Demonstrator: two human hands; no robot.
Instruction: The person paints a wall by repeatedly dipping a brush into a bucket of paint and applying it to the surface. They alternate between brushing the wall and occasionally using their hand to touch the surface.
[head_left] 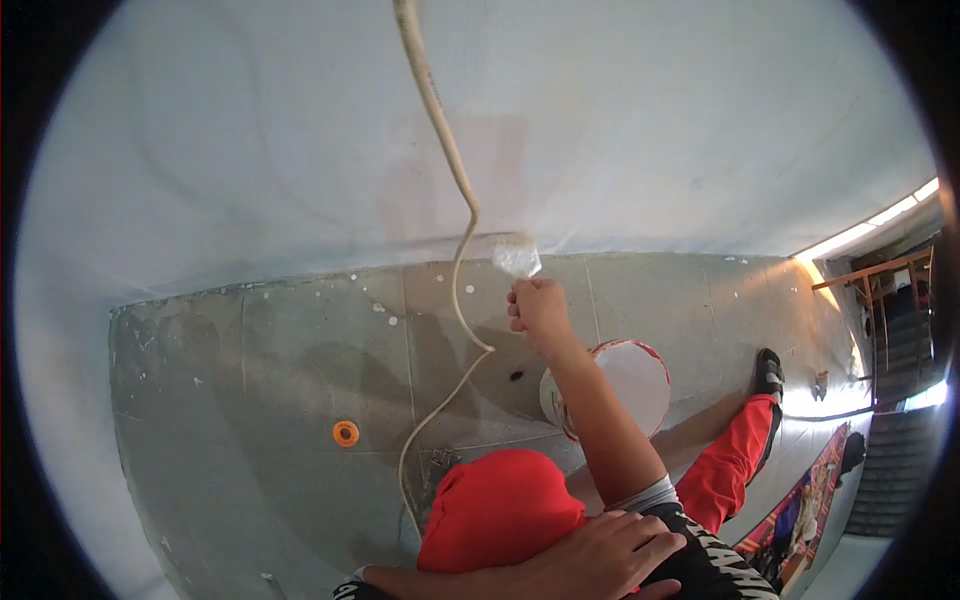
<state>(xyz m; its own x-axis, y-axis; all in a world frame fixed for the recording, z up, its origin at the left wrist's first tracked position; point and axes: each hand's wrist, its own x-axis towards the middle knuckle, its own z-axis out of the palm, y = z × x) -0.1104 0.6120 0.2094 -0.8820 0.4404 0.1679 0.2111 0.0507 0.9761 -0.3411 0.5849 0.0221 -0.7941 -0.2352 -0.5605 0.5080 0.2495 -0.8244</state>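
My right hand is closed around the handle of a wide paintbrush. The bristles touch the bottom of the pale wall, just above the floor. Below my forearm stands a round bucket with a whitish inside and red marks on its rim; the arm covers part of it. My left hand lies flat with fingers extended across my right upper arm, near my red-clad knee, and holds nothing.
A cream cable hangs down the wall and runs over the tiled floor left of the brush. An orange ring-shaped roll lies on the tiles. At right are a patterned cloth and a wooden frame.
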